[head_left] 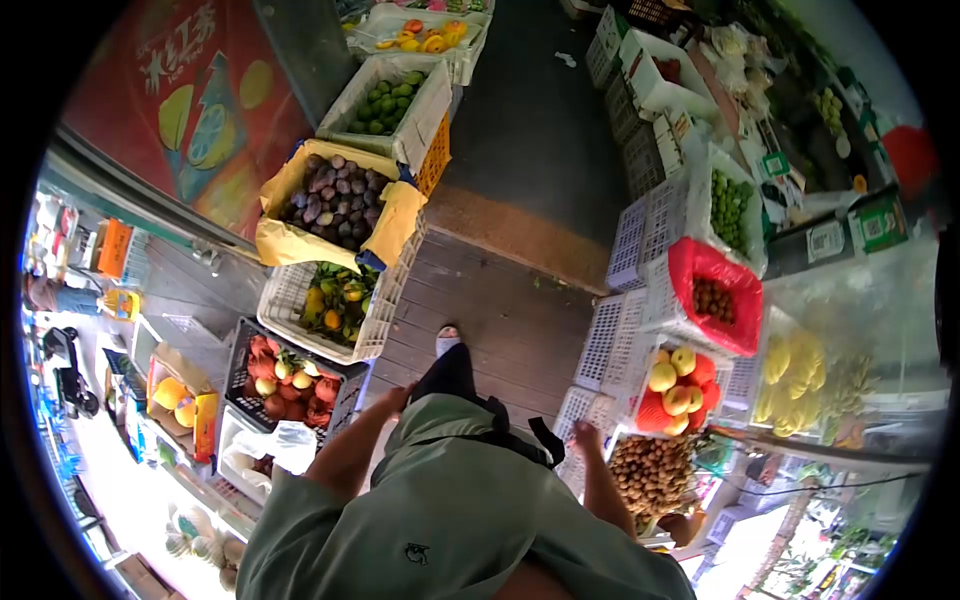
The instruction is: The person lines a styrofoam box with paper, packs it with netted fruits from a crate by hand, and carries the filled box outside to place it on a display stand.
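Beside my left thigh hangs my left hand point(398, 397), near the black crate point(352, 388) of red-and-yellow fruit. On the other side my right hand point(587, 436) hangs close to a white plastic crate point(572, 412). Just beyond it lies a heap of small round brown fruit point(650, 470). Neither hand shows anything held; both are small and their fingers are not clear. Pale and red apples point(676, 388) sit above the brown heap. Orange fruit with green leaves fills a white basket point(318, 345) ahead on the left.
Dark plums point(335, 200) and green fruit point(385, 103) line the left of the walkway point(470, 290). Along the right, stacked crates point(625, 240) carry green grapes point(731, 210) and a red-lined box point(690, 270) of brown fruit. A brown threshold point(520, 235) crosses ahead.
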### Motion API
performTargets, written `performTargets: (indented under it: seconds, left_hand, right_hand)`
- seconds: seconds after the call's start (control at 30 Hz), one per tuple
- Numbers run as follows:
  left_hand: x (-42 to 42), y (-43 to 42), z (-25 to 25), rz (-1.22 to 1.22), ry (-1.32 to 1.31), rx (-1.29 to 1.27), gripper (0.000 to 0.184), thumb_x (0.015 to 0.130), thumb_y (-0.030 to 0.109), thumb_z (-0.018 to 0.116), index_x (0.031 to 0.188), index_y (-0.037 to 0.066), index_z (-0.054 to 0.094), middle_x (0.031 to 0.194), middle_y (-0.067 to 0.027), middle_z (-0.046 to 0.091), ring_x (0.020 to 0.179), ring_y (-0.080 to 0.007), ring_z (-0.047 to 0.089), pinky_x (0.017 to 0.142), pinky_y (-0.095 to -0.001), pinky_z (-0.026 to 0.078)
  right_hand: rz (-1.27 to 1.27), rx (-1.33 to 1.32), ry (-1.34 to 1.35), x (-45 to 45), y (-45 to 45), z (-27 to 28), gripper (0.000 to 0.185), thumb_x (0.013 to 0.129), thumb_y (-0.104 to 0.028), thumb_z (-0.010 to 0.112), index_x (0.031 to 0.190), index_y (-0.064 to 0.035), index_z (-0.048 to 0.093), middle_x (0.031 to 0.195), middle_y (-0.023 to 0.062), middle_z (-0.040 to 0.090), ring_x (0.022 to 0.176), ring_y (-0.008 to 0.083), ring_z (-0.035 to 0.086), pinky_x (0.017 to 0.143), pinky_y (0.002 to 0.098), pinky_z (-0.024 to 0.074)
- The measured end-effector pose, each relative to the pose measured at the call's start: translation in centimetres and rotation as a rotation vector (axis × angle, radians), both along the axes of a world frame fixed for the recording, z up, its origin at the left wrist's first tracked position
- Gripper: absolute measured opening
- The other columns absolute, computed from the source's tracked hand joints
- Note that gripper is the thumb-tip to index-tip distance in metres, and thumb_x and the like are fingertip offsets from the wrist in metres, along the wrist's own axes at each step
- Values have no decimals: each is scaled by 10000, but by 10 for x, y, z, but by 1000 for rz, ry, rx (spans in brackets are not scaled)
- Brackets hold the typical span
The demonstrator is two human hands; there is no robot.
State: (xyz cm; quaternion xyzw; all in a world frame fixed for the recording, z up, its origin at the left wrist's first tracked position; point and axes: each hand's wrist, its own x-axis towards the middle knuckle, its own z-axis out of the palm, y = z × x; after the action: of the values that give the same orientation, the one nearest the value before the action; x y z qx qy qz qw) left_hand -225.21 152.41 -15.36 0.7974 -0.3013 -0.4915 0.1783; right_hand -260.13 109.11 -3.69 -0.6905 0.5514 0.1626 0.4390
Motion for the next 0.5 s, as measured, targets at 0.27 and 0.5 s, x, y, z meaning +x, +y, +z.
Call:
performTargets:
  seconds: [0.27, 0.5]
  left_hand:
    - [127, -81, 73, 331, 126, 157, 565, 955, 541, 607, 1280, 84, 673, 1213, -225, 705, 1138, -415, 661, 1003, -468, 523]
    - [238, -164, 77, 226, 8, -49, 502, 1004, 516, 565, 1258, 99, 680, 1222, -173, 716, 1174, -354, 657, 994, -436, 514]
  right_hand:
    - [157, 8, 129, -126, 62, -90, 354, 1001, -348, 579, 1151, -69, 736, 1054, 193, 744, 1009, 319, 695, 893, 442, 520]
    - [-154, -93, -129, 58, -1, -58, 370, 1014, -394, 581, 1129, -86, 752, 1001, 138, 756, 937, 252, 690, 832, 419, 531]
